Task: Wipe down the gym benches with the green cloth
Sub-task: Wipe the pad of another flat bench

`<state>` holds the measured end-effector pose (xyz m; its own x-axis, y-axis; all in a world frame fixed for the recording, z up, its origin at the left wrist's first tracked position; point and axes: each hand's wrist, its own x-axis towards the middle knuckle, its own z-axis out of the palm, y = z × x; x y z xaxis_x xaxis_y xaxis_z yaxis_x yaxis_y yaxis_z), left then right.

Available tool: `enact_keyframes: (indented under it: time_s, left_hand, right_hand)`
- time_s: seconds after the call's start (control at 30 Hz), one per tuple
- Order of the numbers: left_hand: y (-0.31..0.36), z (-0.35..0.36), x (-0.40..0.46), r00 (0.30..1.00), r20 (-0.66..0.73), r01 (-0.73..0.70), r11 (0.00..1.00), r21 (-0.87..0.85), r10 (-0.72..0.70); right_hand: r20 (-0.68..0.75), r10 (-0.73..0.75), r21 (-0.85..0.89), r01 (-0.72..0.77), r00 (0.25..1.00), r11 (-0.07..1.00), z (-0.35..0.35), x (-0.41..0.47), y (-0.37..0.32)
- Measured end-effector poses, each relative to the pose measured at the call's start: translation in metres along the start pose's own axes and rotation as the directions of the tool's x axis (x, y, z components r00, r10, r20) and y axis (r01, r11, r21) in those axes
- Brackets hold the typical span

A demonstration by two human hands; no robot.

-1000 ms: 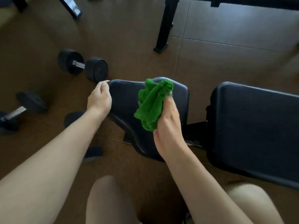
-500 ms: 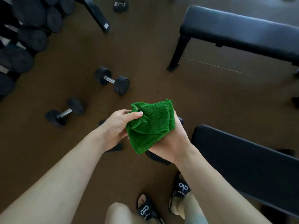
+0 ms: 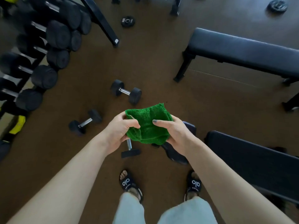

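Green cloth held mid-air above the floor, pinched by left hand and right hand, likely refolding for a fresh face; near bench right; far bench beyond.

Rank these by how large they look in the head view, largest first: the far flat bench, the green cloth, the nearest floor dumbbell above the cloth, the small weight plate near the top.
1. far flat bench
2. green cloth, though nearness to the camera inflates it
3. floor dumbbell
4. weight plate
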<state>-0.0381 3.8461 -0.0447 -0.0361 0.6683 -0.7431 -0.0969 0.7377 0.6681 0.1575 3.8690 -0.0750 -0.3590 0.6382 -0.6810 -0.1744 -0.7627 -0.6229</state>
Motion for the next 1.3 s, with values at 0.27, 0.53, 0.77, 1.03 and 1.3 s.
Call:
enact_keyframes:
  time_s: [0.27,0.53,0.77,1.03,1.3]
  left_hand:
    - [0.039,-0.073,0.001,0.985,0.145,0.09,0.995,0.049,-0.096]
    - [0.09,-0.063,0.034,0.968,0.227,0.062,0.975,0.215,-0.111]
    - [0.15,-0.049,0.068,0.988,0.138,0.045,0.981,0.191,-0.072]
    - [0.23,-0.024,0.118,0.978,0.204,-0.008,0.981,0.194,-0.032]
    - [0.314,-0.035,0.215,0.929,0.352,0.0,0.95,0.311,-0.116]
  right_hand:
    - [-0.171,-0.027,0.141,0.052,0.985,0.989,0.078,0.0,0.009]
    - [-0.198,0.0,0.256,0.052,0.98,0.965,0.072,0.023,-0.03]
    - [-0.215,0.076,0.288,-0.011,0.974,0.958,0.066,0.077,-0.075]
    - [-0.26,0.012,0.308,0.072,0.966,0.949,0.056,0.12,-0.152]
    - [-0.426,-0.027,0.347,0.191,0.904,0.918,0.071,0.192,-0.207]
